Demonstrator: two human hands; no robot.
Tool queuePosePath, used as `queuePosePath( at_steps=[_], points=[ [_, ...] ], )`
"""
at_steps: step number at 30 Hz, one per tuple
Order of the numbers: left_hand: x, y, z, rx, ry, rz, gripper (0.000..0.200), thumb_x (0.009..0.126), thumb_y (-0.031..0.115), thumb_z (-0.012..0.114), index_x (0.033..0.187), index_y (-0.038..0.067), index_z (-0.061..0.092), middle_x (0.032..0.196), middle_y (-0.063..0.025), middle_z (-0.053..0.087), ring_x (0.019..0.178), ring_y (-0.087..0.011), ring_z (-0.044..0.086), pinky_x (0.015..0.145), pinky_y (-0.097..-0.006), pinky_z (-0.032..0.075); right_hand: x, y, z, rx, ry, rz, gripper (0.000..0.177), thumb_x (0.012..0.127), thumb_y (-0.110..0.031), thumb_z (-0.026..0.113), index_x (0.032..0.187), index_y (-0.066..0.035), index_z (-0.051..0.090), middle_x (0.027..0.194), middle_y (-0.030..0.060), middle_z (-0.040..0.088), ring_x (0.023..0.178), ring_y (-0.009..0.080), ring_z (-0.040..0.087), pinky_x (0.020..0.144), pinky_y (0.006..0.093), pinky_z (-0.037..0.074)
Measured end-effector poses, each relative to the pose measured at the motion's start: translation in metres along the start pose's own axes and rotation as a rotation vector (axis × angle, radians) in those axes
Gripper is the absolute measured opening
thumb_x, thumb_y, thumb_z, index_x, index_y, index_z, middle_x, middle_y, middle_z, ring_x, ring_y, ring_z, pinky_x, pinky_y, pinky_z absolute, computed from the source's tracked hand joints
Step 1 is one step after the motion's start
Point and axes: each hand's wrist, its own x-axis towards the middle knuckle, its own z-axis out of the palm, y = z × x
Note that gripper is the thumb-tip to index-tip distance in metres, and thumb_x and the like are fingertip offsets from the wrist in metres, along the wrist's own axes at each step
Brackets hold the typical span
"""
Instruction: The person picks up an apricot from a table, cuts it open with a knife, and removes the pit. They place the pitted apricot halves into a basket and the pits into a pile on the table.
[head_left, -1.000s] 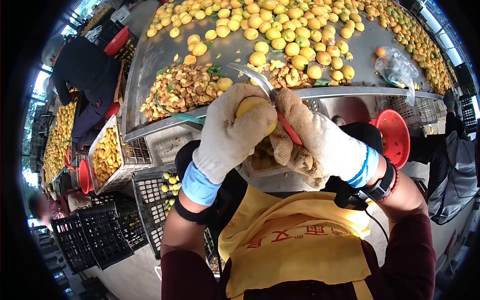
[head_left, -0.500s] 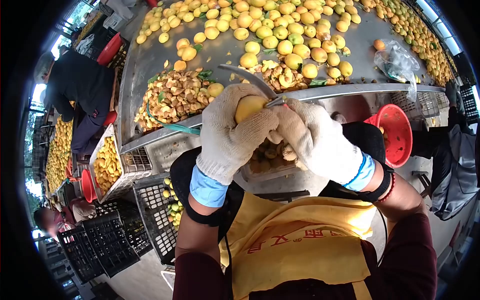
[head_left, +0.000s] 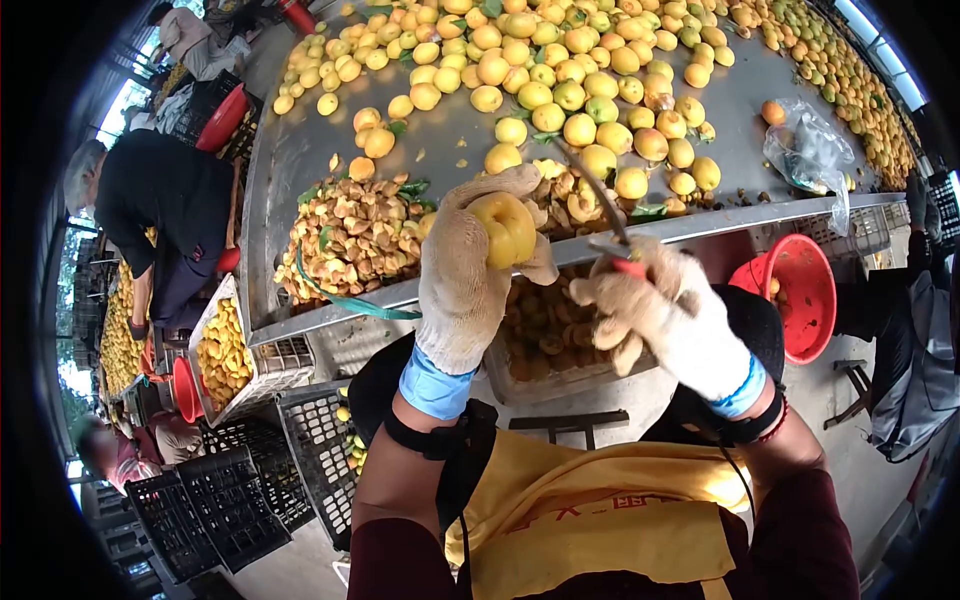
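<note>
In a knit glove, my left hand (head_left: pixel 462 290) is closed around a yellow apricot (head_left: pixel 507 230), whose upturned side has a hollow or groove in it. My right hand (head_left: pixel 672 312), gloved as well, grips a knife (head_left: pixel 600 192) by its red handle; the thin curved blade points up and left, apart from the fruit. Below and between my hands stands a plastic box (head_left: pixel 560 380) of brownish fruit pieces. Cut apricot pieces (head_left: pixel 350 235) lie heaped at the table edge left of my left hand, and a smaller heap lies behind the blade.
Many whole apricots (head_left: pixel 490 65) cover the metal table (head_left: pixel 290 180). A plastic bag (head_left: pixel 808 150) lies at its right edge, above a red bucket (head_left: pixel 800 300). Crates (head_left: pixel 315 450) stand at left, where a person in dark clothes (head_left: pixel 165 210) bends over. Another person sits at right.
My right hand has drawn the knife away from the apricot, rightward and down. My left hand has turned, so more of the apricot shows.
</note>
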Motion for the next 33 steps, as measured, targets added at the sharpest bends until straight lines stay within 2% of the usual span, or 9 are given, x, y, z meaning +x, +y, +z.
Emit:
queuePosePath(
  at_steps=[3,8,14,18,19,22,24,26,33],
  points=[
    [0.02,-0.01,0.009,-0.227,0.259,-0.068,0.088,0.094,0.08,0.05,0.14,0.004,0.054,0.115,-0.008,0.064,0.096,-0.0236,0.062,0.085,-0.0435,0.057,0.006,0.005,0.018,0.042,-0.012,0.003,0.033,0.101,-0.034,0.064,0.113,-0.004,0.071,0.086,0.0038,0.07,0.066,0.0095,0.067,0.052,0.0225,0.05],
    [0.026,0.0,0.028,-0.409,0.249,-0.198,0.095,0.092,0.083,0.046,0.142,0.002,0.054,0.115,-0.0095,0.062,0.099,-0.0245,0.061,0.091,-0.0439,0.056,0.029,-0.001,0.026,-0.077,-0.02,-0.077,0.038,0.103,-0.038,0.06,0.115,-0.003,0.07,0.091,0.0069,0.071,0.071,0.0124,0.07,0.059,0.026,0.055],
    [0.026,-0.005,0.021,-0.194,0.262,-0.027,0.068,0.109,0.058,0.04,0.142,0.0,0.05,0.125,-0.0133,0.064,0.106,-0.0248,0.069,0.091,-0.0444,0.062,0.046,0.006,0.032,-0.157,-0.002,-0.116,0.041,0.104,-0.04,0.06,0.118,-0.002,0.068,0.088,0.0086,0.07,0.072,0.0142,0.071,0.06,0.0272,0.056],
    [0.032,-0.005,0.019,-0.059,0.333,0.043,0.076,0.107,0.066,0.037,0.141,-0.002,0.051,0.127,-0.0175,0.064,0.111,-0.0308,0.068,0.097,-0.0457,0.059,0.065,0.007,0.039,-0.312,0.069,-0.264,0.045,0.104,-0.042,0.063,0.118,0.001,0.068,0.074,0.0119,0.069,0.068,0.0218,0.072,0.058,0.0319,0.056],
    [0.037,-0.003,0.013,0.014,0.324,0.059,0.068,0.109,0.057,0.039,0.142,-0.002,0.049,0.127,-0.0187,0.064,0.111,-0.0308,0.068,0.098,-0.0452,0.059,0.076,0.012,0.04,-0.396,0.12,-0.39,0.041,0.102,-0.038,0.066,0.109,0.002,0.068,0.069,0.0164,0.066,0.067,0.0316,0.072,0.057,0.0376,0.055],
    [0.044,0.011,0.006,0.086,0.305,-0.017,0.05,0.11,0.035,0.043,0.143,-0.002,0.047,0.125,-0.0205,0.065,0.113,-0.0312,0.068,0.098,-0.0436,0.058,0.084,0.008,0.035,-0.497,0.188,-0.498,0.034,0.1,-0.035,0.067,0.101,0.0,0.068,0.071,0.0199,0.067,0.068,0.0386,0.07,0.056,0.0424,0.054],
    [0.045,0.014,0.004,0.135,0.304,-0.044,0.042,0.107,0.021,0.057,0.141,-0.002,0.052,0.123,-0.0158,0.065,0.113,-0.0215,0.066,0.098,-0.0339,0.055,0.089,0.008,0.029,-0.58,0.178,-0.479,0.032,0.099,-0.034,0.068,0.105,-0.003,0.07,0.072,0.0203,0.067,0.068,0.0396,0.07,0.056,0.045,0.054],
    [0.045,0.007,0.0,0.104,0.31,-0.045,0.044,0.108,0.028,0.056,0.14,-0.002,0.053,0.124,-0.0142,0.065,0.113,-0.0209,0.066,0.097,-0.0333,0.055,0.089,0.001,0.028,-0.77,0.181,-0.547,0.035,0.102,-0.025,0.064,0.126,0.001,0.066,0.076,0.0179,0.07,0.069,0.0343,0.072,0.06,0.0383,0.057],
    [0.046,-0.011,-0.008,-0.339,0.338,-0.165,0.054,0.109,0.044,0.051,0.138,-0.002,0.055,0.123,-0.011,0.066,0.115,-0.0204,0.066,0.095,-0.0351,0.056,0.113,0.014,0.021,-0.761,0.145,-0.49,0.039,0.1,-0.029,0.067,0.125,0.0,0.066,0.079,0.0229,0.068,0.074,0.0429,0.07,0.062,0.0447,0.057]
  ],
)
